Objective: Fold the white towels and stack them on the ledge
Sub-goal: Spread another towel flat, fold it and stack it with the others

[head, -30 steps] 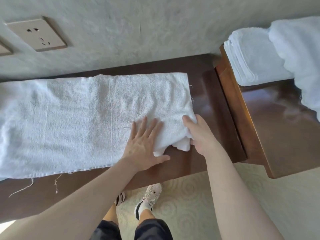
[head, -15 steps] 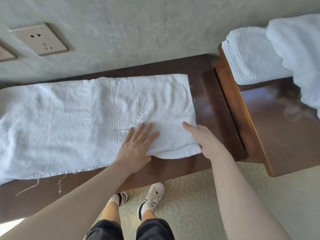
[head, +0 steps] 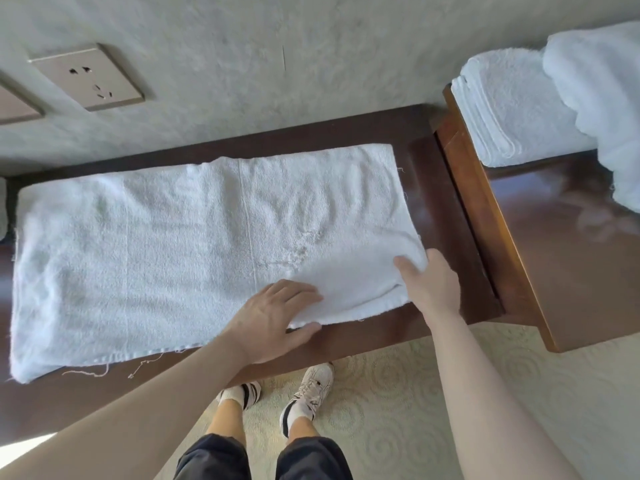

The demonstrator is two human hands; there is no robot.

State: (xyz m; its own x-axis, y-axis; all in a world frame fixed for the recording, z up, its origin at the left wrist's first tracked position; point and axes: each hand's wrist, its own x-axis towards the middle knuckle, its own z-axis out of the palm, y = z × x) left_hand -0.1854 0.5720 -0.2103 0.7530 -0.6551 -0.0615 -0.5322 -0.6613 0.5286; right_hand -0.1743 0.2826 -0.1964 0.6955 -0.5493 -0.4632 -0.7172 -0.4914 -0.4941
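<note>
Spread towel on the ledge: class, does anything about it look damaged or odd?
Yes. The spread towel is worn: a rough, pulled patch sits near its middle seam, and loose threads trail from the frayed near hem onto the dark wooden ledge.

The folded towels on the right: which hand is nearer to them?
The right hand. It grips the near right corner of the spread towel, on the side toward the folded towels. The left hand holds the front edge, farther left.

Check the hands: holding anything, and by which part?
Both grip the white towel lying on the ledge. The left hand holds its near edge, thumb beneath; the right hand holds the near right corner, thumb on top.
</note>
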